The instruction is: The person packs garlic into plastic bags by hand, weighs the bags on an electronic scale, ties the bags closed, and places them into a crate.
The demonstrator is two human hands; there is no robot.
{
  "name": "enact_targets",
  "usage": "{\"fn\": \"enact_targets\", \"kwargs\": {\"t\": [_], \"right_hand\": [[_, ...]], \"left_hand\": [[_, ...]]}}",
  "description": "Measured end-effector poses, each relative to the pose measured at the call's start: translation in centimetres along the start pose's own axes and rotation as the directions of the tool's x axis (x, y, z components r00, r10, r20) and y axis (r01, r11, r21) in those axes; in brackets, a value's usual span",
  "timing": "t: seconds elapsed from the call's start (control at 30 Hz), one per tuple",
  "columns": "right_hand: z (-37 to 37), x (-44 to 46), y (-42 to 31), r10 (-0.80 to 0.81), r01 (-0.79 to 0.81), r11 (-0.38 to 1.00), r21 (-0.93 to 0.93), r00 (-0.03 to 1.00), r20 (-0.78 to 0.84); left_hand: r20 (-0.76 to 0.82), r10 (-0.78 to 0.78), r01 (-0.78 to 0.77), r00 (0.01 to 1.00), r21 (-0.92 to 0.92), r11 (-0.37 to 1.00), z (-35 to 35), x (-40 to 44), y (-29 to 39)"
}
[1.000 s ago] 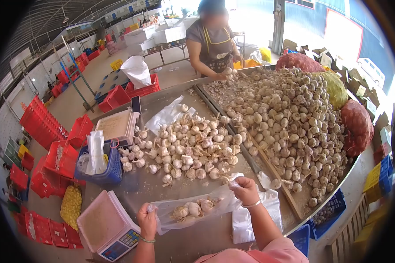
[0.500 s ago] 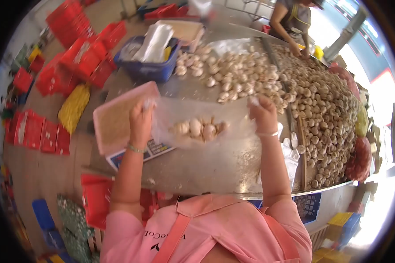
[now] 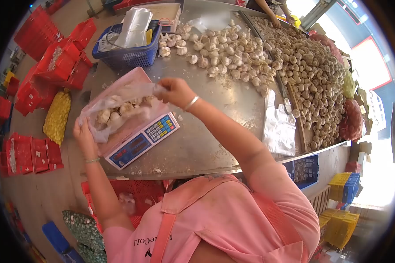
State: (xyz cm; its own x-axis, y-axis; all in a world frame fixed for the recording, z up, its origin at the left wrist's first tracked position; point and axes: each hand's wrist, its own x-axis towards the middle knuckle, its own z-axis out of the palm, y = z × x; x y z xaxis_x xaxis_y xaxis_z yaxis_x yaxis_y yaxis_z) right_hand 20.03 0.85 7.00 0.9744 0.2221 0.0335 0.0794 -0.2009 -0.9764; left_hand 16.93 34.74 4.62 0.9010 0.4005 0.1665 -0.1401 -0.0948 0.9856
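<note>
Pink shirt [image 3: 232, 223]: partial lettering, "eCoL" legible; scale [image 3: 141, 139]: display, key markings too small to read

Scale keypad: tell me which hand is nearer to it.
Right. The right hand is just beyond the keypad; the left hand is farther off, to its left, past the display.

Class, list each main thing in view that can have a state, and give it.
Clear bag: partly filled with garlic bulbs
Left hand: closed on clear bag
Right hand: closed on clear bag
Scale: beneath clear bag; contact unclear
Blue basket: holding folded plastic
Garlic pile: loose, unbagged
White bags: lying flat
</note>
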Motion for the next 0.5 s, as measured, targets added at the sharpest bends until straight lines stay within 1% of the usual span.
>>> {"fn": "enact_targets", "kwargs": {"t": [0.03,0.1,0.13,0.17,0.2,0.23,0.27,0.3,0.33,0.37,0.4,0.43,0.47,0.5], "right_hand": [[0.4,-1.6,1.4,-0.092,0.094,0.976,-0.197,0.996,0.021],[0.6,-6.1,3.0,-0.038,0.041,0.991,-0.124,0.999,0.028],[0.6,-8.4,4.2,0.022,-0.018,0.999,-0.049,0.996,0.09],[0.6,-10.7,5.5,0.073,-0.078,0.997,0.022,0.985,0.155],[0.5,-13.0,6.4,0.082,-0.094,0.994,0.052,0.978,0.19],[0.3,-15.5,7.1,0.114,-0.126,0.991,0.041,0.969,0.22],[0.0,-17.7,8.0,0.186,-0.213,0.976,0.044,0.922,0.34],[-0.4,-19.3,8.1,0.25,-0.299,0.953,0.038,0.854,0.457],[-1.1,-20.7,8.2,0.337,-0.359,0.93,-0.074,0.758,0.558],[-1.7,-21.6,7.7,0.421,-0.398,0.897,-0.191,0.641,0.642],[-2.0,-22.5,8.2,0.422,-0.397,0.897,-0.192,0.646,0.636],[-2.3,-23.5,9.2,0.354,-0.526,0.849,0.053,0.64,0.681],[-2.6,-24.2,10.1,0.274,-0.622,0.729,0.286,0.647,0.711],[-2.8,-24.8,10.9,0.267,-0.615,0.734,0.289,0.652,0.71]], "left_hand": [[-0.047,-0.037,0.034,0.998,-0.058,0.998,0.2,-0.7,-0.2],[-0.027,-0.068,0.065,0.997,-0.09,0.994,-0.5,-1.1,-1.3],[-0.022,-0.086,0.082,0.996,-0.124,0.989,-0.7,-1.1,-1.8],[-0.033,-0.109,0.105,0.993,-0.102,0.989,-0.7,-1.2,-2.0],[-0.021,-0.108,0.106,0.994,-0.109,0.988,-0.5,-1.2,-2.0],[-0.015,-0.127,0.124,0.992,-0.139,0.982,-0.1,-1.3,-1.8],[-0.009,-0.147,0.144,0.989,-0.168,0.975,0.4,-1.4,-1.8],[-0.035,-0.135,0.127,0.99,-0.17,0.977,0.5,-1.3,-2.4],[-0.02,-0.14,0.134,0.99,-0.17,0.976,0.6,-1.2,-2.8],[0.002,-0.149,0.147,0.989,-0.185,0.972,0.9,-1.1,-3.0],[0.02,-0.153,0.154,0.988,-0.203,0.967,1.3,-1.1,-3.1],[0.024,-0.162,0.164,0.986,-0.206,0.965,1.6,-1.2,-3.0],[0.025,-0.154,0.156,0.988,-0.209,0.965,2.0,-1.3,-2.9],[0.008,-0.148,0.147,0.989,-0.187,0.971,2.3,-1.5,-2.7]]}}
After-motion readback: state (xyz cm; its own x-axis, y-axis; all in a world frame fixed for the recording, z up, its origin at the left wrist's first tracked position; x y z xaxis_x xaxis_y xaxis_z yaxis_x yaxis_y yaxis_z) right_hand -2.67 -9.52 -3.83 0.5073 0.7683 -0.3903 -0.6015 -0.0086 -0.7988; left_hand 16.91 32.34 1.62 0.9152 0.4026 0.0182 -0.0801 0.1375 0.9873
